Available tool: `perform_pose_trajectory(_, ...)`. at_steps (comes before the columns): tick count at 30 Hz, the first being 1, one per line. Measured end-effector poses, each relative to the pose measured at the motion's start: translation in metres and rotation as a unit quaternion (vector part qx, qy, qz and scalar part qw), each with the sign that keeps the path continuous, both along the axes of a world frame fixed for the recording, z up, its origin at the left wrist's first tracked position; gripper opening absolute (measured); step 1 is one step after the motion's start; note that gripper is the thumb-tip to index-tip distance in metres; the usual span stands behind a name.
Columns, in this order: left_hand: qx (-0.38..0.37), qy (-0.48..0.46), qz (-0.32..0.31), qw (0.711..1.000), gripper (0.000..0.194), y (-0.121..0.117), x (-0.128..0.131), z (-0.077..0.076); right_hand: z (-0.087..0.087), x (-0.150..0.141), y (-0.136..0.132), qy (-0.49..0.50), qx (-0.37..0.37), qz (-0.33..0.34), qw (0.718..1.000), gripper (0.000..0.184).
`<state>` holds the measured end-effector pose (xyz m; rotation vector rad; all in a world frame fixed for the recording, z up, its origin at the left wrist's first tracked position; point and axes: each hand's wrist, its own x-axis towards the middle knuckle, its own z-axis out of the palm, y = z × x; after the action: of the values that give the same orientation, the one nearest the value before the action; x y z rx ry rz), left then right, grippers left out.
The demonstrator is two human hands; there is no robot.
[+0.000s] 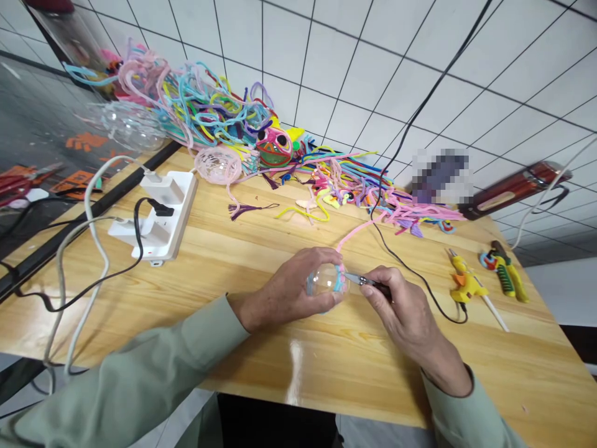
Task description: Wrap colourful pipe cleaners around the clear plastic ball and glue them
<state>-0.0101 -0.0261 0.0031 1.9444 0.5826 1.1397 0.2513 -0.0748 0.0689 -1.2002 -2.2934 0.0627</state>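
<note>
My left hand (298,281) grips a clear plastic ball (325,279) from its left side, fingers over the top and thumb below. Blue and pink pipe cleaner runs along the ball's right side, and a long pink pipe cleaner (359,233) stretches from it up to the right. In my right hand (403,311) are dark-handled needle-nose pliers (358,279). Their grey tip points left and meets the pipe cleaner at the ball's edge. Whether the jaws are closed on it is too small to tell.
A heap of pipe cleaners (200,106) lies along the wall, beside a decorated ball with eyes (275,147). The power strip (175,218) sits left, its cables trailing. At right lie a yellow glue gun (466,283), green-yellow pliers (508,274) and a red flask (515,190). A black cable (396,252) crosses the table.
</note>
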Motion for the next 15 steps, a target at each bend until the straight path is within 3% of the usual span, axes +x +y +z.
perform_pose_trajectory(15,0.003,0.003,0.007,1.000,0.041,-0.0001,0.0011,0.0000,-0.0032,0.0009,0.0013,0.007,-0.013,0.010,1.000,0.007)
